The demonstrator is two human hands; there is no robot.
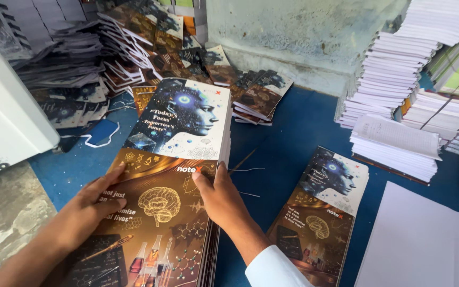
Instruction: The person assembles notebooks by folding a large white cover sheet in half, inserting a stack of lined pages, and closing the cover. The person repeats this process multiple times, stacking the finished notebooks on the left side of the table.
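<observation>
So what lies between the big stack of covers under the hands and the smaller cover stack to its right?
Head view: mostly bare blue tabletop separates the big cover stack from the smaller cover stack, crossed only by a few thin loose threads.

1. We work on a blue surface (293, 138) that runs from left to right.
2. Near and left of centre lies a thick stack of printed covers (171, 175).
3. To its right, a thinner cover stack (320, 212) lies apart from it.
4. At the near right corner lie plain white sheets (421, 244).
5. Far right stand white paper piles (394, 69).
6. Far left, more covers (134, 42) lie fanned in a loose heap.
7. A few thin threads (245, 170) lie between the two near stacks.
</observation>
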